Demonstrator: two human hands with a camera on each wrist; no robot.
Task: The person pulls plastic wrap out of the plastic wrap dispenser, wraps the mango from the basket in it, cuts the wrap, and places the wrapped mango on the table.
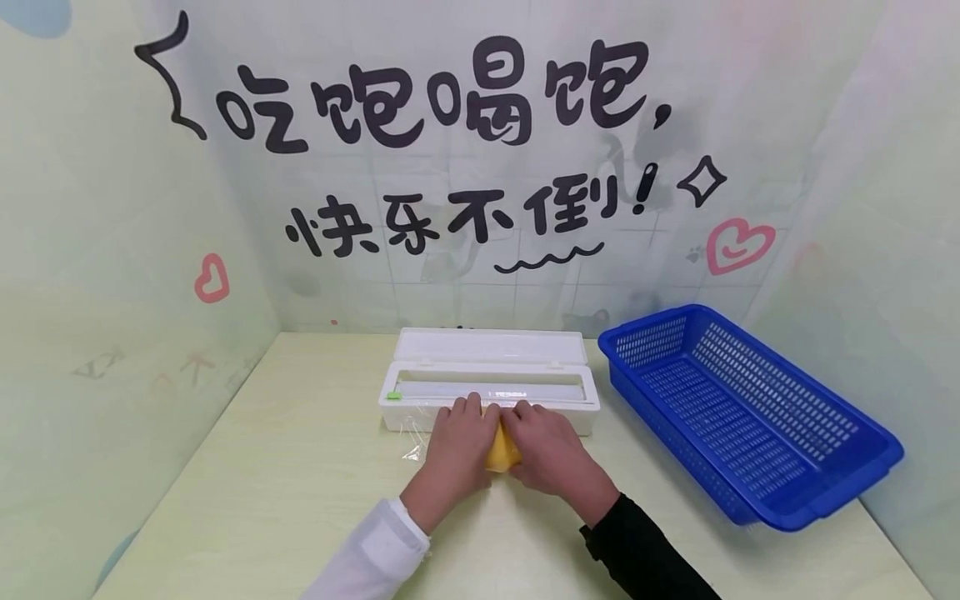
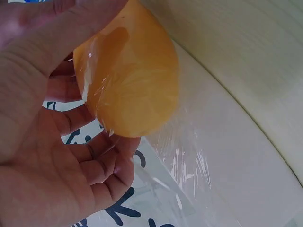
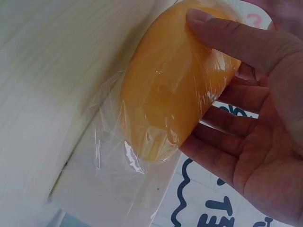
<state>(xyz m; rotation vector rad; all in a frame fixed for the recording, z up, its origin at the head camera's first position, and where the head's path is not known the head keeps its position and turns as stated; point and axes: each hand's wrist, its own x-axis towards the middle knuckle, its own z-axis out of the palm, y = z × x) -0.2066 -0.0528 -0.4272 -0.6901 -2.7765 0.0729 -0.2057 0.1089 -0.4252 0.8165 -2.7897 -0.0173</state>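
Observation:
A smooth yellow-orange mango (image 1: 501, 450), partly covered in clear plastic wrap, is held between both hands in front of the white cling film box (image 1: 491, 419). My left hand (image 1: 462, 446) grips it from the left, with the thumb on one side and curled fingers behind, as the left wrist view shows. From the right, my right hand (image 1: 550, 446) holds it with the thumb (image 3: 201, 16) pressed on the film. Loose plastic wrap (image 2: 187, 165) trails past the fruit at the left. The hands hide most of the fruit in the head view.
The cling film box stands with its lid (image 1: 491, 346) raised, a film roll (image 1: 487, 390) inside and a green slider (image 1: 393, 396) at its left end. A blue plastic basket (image 1: 652, 421) sits to the right on the pale wooden table (image 1: 300, 467). A printed backdrop rises behind.

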